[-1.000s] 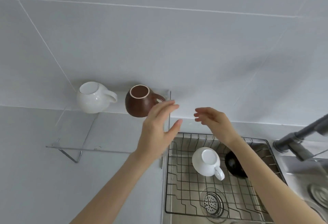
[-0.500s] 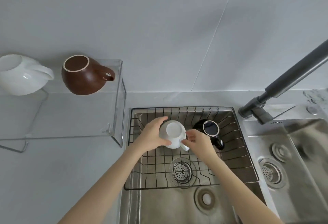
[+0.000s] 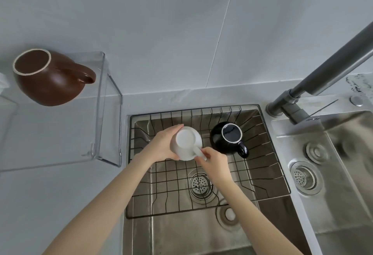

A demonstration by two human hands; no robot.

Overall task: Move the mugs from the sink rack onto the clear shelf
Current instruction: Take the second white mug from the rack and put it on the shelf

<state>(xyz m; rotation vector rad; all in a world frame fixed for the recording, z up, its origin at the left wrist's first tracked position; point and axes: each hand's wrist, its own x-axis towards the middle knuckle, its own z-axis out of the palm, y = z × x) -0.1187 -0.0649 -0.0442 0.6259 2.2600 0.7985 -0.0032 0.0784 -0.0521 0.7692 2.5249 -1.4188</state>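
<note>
Both hands on the white mug (image 3: 186, 143) over the sink rack (image 3: 262, 178) — left hand (image 3: 163, 145) cupping its side, right hand (image 3: 214, 162) pinching the handle.

White mug (image 3: 186, 143) held over the sink rack (image 3: 262, 178), a black one beside it, a brown one on the clear shelf (image 3: 101, 101).

The round white mug sits upright in the wire rack's back half, the left hand (image 3: 161, 146) cupping its side and the right hand (image 3: 215, 162) pinching its handle (which points toward the viewer). The glossy black mug (image 3: 229, 138) stands upright just to its right, handle toward the front right. The brown mug (image 3: 48, 77), pale-rimmed, stands on the transparent shelf, handle pointing right.
</note>
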